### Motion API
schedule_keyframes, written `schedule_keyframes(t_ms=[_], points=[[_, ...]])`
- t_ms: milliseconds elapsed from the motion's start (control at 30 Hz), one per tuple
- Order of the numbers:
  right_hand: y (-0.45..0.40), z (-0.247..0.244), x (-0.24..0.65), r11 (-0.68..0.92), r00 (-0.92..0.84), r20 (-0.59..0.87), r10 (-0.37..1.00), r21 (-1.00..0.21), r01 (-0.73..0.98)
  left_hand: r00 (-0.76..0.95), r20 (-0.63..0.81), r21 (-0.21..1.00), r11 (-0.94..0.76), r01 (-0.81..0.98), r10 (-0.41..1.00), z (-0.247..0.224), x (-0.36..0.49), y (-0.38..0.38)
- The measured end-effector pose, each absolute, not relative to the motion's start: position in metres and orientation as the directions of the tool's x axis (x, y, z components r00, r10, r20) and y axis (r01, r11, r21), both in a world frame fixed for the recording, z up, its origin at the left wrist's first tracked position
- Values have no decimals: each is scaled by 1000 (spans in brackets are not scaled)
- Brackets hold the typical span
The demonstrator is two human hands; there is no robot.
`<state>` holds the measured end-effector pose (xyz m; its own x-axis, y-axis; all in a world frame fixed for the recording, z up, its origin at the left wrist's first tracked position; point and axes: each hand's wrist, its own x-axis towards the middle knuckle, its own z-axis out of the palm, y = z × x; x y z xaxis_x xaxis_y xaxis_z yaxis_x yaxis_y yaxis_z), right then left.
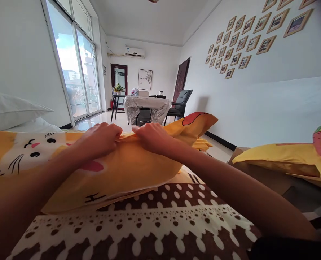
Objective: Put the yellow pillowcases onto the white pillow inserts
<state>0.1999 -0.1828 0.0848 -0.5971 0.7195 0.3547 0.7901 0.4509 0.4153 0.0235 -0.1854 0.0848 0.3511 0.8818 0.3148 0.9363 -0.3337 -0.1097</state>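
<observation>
The left hand [103,136] and the right hand [153,137] are closed tight on the top edge of the yellow pillow [139,162]; the two hands are near each other, with a bit of cloth between them. Most of the pillow hangs below the grip; its cat face is out past the left hand, and its end with the red patch sticks up past the right hand. The pillow is over the brown and white blanket [149,231]; a white pillow [11,110] lies off to the left, and another yellow pillow [279,157] is well apart on the right.
</observation>
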Motion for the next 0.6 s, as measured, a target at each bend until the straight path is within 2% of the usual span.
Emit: schedule_keyframes(t_ms=[167,333,500,600], points=[[-179,103,212,448,-572,294,766,394,803,303,270,13,-318,948,914,88,12,-178],[-179,112,222,440,-591,258,764,460,771,322,247,-55,-319,946,914,85,13,-184],[-179,101,225,359,-555,246,795,546,757,305,297,-163,-266,950,905,82,18,-191],[-176,104,239,297,-529,248,812,604,739,289,337,-150,-252,956,896,84,11,-193]])
